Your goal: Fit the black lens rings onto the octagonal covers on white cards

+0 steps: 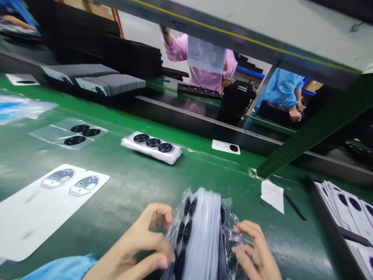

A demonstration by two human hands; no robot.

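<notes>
A thick stack of clear plastic sleeves (204, 237) with round black camera-lens pieces along its sides stands on edge at the bottom middle. On its left side my left hand (142, 245) has bent fingers and thumb against the plastic. My right hand (253, 251) touches the loose film on the other side, fingers curled. Between them the two hands hold the stack; its lower end is cut off by the picture's edge. Beyond it lies a white wrapped pack (151, 147) with three black lens pieces on top.
White phone back panels (49, 210) lie at left, near a clear sleeve with black pieces (78, 134). A tray of white panels (344, 210) sits at right, beside a paper scrap (272, 196). A green post (314, 120) rises from the bench; co-workers stand beyond.
</notes>
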